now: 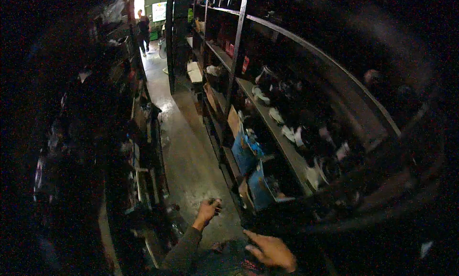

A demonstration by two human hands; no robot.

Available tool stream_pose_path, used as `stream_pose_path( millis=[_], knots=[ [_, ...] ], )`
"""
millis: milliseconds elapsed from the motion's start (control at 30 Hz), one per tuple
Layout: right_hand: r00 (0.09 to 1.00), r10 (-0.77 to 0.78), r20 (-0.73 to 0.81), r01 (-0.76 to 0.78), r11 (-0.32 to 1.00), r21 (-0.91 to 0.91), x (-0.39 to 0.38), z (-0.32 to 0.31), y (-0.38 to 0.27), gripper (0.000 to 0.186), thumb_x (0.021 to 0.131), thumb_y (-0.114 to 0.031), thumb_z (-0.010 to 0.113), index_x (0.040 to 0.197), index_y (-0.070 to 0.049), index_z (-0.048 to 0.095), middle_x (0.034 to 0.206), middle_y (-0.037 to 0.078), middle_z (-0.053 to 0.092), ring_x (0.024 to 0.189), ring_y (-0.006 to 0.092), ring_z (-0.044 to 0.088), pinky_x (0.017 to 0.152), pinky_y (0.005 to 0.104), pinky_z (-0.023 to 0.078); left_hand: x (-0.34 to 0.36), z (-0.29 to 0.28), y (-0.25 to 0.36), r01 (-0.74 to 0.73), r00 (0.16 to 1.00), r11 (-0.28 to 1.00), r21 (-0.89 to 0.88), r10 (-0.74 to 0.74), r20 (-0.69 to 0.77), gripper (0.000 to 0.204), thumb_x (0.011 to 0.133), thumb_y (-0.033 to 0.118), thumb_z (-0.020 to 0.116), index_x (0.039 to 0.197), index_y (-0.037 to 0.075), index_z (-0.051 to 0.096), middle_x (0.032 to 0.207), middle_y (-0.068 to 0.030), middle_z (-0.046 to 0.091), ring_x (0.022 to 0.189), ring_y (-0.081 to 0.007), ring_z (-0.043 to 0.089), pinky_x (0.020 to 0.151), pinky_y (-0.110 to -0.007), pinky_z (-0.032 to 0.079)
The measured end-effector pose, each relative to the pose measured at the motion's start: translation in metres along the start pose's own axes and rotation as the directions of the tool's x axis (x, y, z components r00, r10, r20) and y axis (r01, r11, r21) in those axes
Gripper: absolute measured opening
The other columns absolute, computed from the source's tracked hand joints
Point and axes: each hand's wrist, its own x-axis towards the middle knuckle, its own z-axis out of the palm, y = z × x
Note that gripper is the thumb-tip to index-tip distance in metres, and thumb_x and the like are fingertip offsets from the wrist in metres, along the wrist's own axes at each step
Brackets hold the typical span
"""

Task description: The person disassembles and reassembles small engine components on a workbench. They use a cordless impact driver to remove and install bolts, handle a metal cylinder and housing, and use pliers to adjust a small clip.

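Note:
My left hand (pixel 209 210) is low in the middle of the head view, over the aisle floor, with its fingers curled; what they hold, if anything, is too dark to make out. My right hand (pixel 272 251) is at the lower right with fingers stretched out and slightly apart, holding nothing visible. It is nearest the dark lower part of the right-hand shelving, below blue panels (pixel 241 151) and a cardboard piece (pixel 234 118). Higher on that rack, a shelf (pixel 261 109) bears several whitish objects whose kind is unclear.
A narrow concrete aisle (pixel 184 151) runs between metal shelving (pixel 242 18) and dark cluttered racks (pixel 136 156) on the left. A pale box (pixel 194 71) juts out at the right. A person in dark clothes (pixel 143 32) is at the bright far doorway, beside a green wall.

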Motion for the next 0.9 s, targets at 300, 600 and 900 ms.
stream_pose_path(
  millis=[300, 600, 900],
  knots=[
    [0.972, -0.236, -0.002, 0.235, 0.968, -0.085, 0.329, -0.11, -0.032, 0.07, 0.102, -0.036, 0.06, 0.163, -0.016, 0.03, 0.091, 0.025, 0.073, 0.08, 0.0461, 0.07, 0.068, 0.0538, 0.056, 0.174, -0.107, 0.209, -0.383, 0.848, 0.92, 0.084, 0.386, -0.364, 0.03, 0.103, 0.028, 0.066, 0.106, -0.001, 0.071, 0.086, -0.0072, 0.072, 0.068, -0.0172, 0.066, 0.058, -0.032, 0.052],
    [0.871, -0.46, 0.169, 0.471, 0.882, -0.026, 0.692, -0.176, -0.074, 0.068, 0.101, -0.032, 0.063, 0.16, -0.015, 0.034, 0.103, 0.02, 0.071, 0.094, 0.0437, 0.068, 0.079, 0.0533, 0.055, 0.402, -0.286, 0.288, -0.438, 0.78, 0.899, 0.03, 0.396, -0.485, 0.041, 0.099, 0.038, 0.071, 0.106, -0.003, 0.071, 0.089, -0.0096, 0.073, 0.074, -0.0208, 0.067, 0.066, -0.038, 0.053],
    [0.713, -0.69, -0.125, 0.51, 0.387, 0.768, 1.002, -0.136, -0.009, 0.06, 0.101, -0.047, 0.061, 0.149, -0.012, 0.054, 0.133, 0.025, 0.06, 0.121, 0.0422, 0.06, 0.104, 0.0527, 0.048, 0.697, -0.459, 0.376, -0.256, 0.722, 0.966, -0.04, 0.163, -0.673, 0.046, 0.097, 0.044, 0.072, 0.11, 0.0, 0.072, 0.09, -0.0077, 0.072, 0.078, -0.0228, 0.068, 0.068, -0.04, 0.053]
  ],
)
